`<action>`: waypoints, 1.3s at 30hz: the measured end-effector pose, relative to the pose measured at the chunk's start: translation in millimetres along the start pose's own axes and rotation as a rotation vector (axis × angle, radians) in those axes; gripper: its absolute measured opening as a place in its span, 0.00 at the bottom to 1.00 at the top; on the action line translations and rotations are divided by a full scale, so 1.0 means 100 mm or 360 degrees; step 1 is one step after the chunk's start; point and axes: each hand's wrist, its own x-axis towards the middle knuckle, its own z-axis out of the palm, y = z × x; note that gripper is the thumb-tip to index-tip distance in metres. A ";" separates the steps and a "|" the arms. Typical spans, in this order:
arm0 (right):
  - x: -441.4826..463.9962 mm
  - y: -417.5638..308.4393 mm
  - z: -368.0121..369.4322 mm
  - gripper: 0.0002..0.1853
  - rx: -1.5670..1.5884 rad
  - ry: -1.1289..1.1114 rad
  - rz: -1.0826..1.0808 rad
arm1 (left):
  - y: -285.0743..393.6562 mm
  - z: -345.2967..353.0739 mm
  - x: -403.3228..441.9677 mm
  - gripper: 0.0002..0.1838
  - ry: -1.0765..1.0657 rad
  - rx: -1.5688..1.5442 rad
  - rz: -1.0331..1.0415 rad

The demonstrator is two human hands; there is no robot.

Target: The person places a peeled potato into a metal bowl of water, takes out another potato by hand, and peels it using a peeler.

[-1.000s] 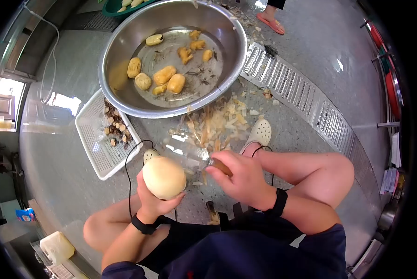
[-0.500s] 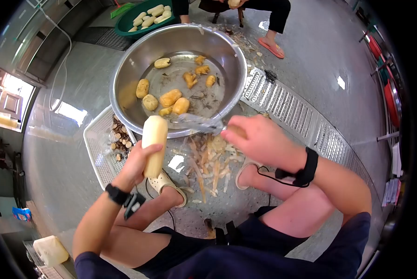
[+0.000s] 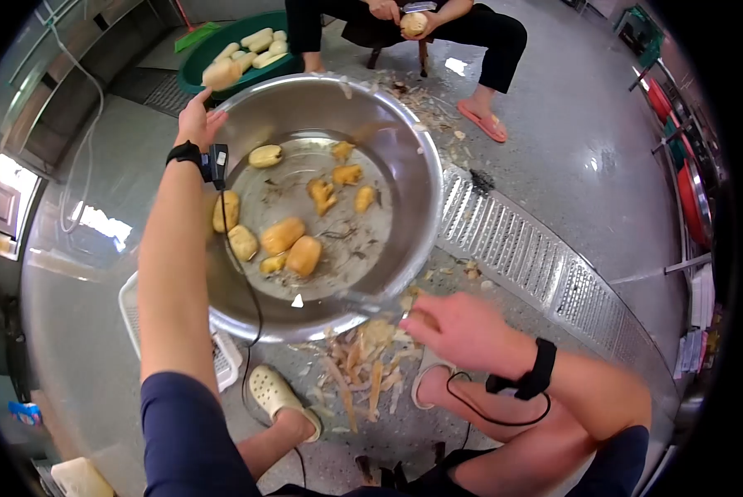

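My left hand (image 3: 199, 124) reaches out past the left rim of the large metal basin (image 3: 425, 248), its fingers spread. Just beyond the fingertips is a blurred peeled root (image 3: 222, 74), apparently apart from the hand, at the edge of a green tub (image 3: 191, 68) with several pale peeled roots (image 3: 260, 40). Closed around a wooden handle, my right hand (image 3: 463, 331) holds a peeling blade (image 3: 367, 303), smeared by motion, over the basin's near rim. Several unpeeled yellowish roots (image 3: 282, 235) and smaller knobbly pieces (image 3: 322, 197) lie in the basin's shallow water.
Peelings (image 3: 363, 364) cover the floor between my feet. A white crate (image 3: 226, 364) is partly behind my left arm. A metal drain grate (image 3: 537, 257) runs along the right. Across the basin a seated person (image 3: 504, 50) holds a root and a blade.
My left hand has moved forward and left from near my knees to the green tub, and the peeled root has left its grip. My right hand has come down slightly, still holding the blade.
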 end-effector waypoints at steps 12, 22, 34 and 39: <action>-0.10 -0.11 -0.17 0.19 0.0233 -0.0143 0.0006 | -1.16 -0.45 -0.87 0.21 -0.0515 0.1651 0.0487; -0.04 0.29 -0.20 0.20 0.0236 0.0051 -0.0004 | -1.89 -1.05 -1.36 0.20 -0.1437 0.3118 0.0292; 0.23 0.60 -0.24 0.20 0.0438 0.0038 0.0130 | -2.91 -0.91 -0.79 0.34 -0.1213 0.3017 0.0500; 0.29 0.59 -0.23 0.19 0.0518 -0.0001 0.0185 | -3.15 -0.98 -0.57 0.42 -0.1313 0.2968 0.0373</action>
